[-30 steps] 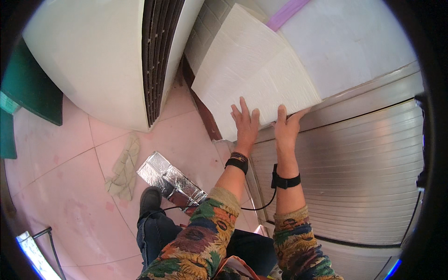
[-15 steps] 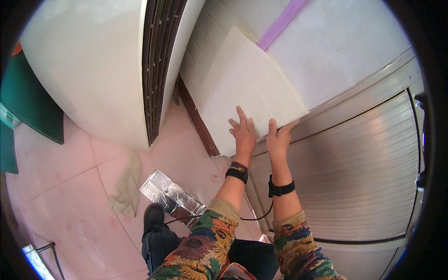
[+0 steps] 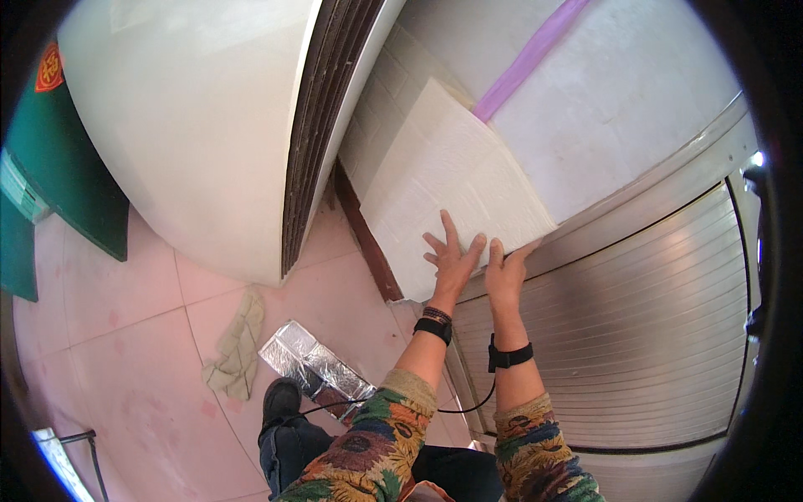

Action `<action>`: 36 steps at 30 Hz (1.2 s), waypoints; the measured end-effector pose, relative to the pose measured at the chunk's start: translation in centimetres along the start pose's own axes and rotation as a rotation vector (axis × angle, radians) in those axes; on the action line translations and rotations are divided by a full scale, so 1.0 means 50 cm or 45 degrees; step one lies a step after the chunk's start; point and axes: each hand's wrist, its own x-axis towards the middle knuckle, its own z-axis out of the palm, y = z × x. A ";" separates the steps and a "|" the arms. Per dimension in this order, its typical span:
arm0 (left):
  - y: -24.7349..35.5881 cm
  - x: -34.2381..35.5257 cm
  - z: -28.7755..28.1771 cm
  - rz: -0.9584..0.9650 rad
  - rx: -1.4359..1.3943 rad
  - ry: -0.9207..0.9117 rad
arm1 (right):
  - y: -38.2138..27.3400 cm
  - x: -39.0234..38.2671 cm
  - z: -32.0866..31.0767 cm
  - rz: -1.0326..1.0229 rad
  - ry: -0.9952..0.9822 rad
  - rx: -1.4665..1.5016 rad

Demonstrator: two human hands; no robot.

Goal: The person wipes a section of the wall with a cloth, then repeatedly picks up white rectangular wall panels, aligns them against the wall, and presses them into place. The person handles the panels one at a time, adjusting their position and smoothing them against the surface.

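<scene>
A white foam-like sheet with a faint brick pattern (image 3: 456,180) lies against the wall, its lower right edge along the metal door frame. My left hand (image 3: 453,261) presses on the sheet near its lower edge, fingers spread and nothing held. Right beside it, my right hand (image 3: 505,280) rests at the sheet's lower right edge, thumb up and fingers stretched out along the frame. The thumbs of both hands nearly meet. Part of the right hand's fingers is hidden behind the thumb side.
A large white curved panel with dark slats (image 3: 322,125) stands left of the sheet. A ribbed metal door (image 3: 636,326) is at right; a purple strip (image 3: 531,58) runs up the wall. A foil-faced piece (image 3: 314,360) and a cloth (image 3: 238,351) lie on the pink tiles, near green furniture (image 3: 75,176).
The view has shifted, so the scene sits slightly lower and further right. My left hand's thumb has swung out toward my right hand. Both hands stay at the sheet's lower edge.
</scene>
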 end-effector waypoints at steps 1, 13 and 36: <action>0.000 -0.002 -0.001 0.013 -0.008 -0.004 | 0.001 0.001 0.000 -0.030 0.008 0.009; -0.002 -0.006 -0.016 0.101 0.138 -0.058 | 0.028 0.008 0.006 -0.139 0.029 -0.010; 0.035 -0.048 0.010 0.173 0.157 0.106 | 0.005 0.017 0.005 0.069 -0.091 0.085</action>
